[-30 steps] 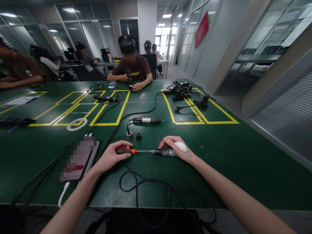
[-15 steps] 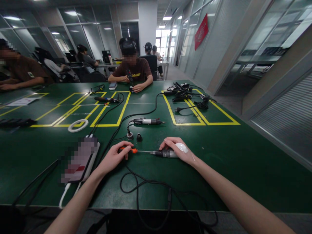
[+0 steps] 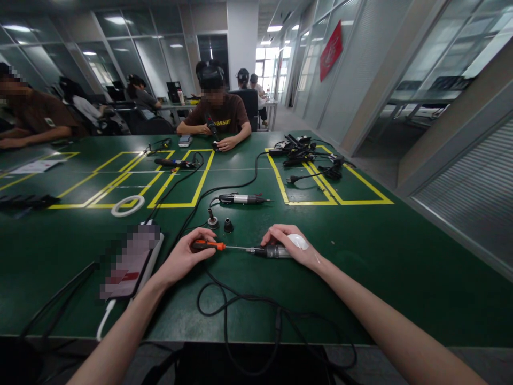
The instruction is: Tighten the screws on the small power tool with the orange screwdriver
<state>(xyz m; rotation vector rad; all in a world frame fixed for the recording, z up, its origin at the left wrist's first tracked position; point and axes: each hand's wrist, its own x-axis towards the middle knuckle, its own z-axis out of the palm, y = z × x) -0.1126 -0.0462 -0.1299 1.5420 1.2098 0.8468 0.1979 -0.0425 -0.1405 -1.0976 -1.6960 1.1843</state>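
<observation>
Green table (image 3: 360, 256), left hand (image 3: 184, 256) fingers clamped on screwdriver (image 3: 212, 246), right hand (image 3: 288, 243) fingers clamped on tool (image 3: 269, 251).

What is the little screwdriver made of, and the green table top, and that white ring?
The screwdriver in the left hand seems to have a matte orange and black plastic handle and a thin shiny metal shaft. The table looks covered in a dull green rubbery mat with yellow tape lines. The white ring could be a roll of tape or plastic; it is too small to tell.
</observation>
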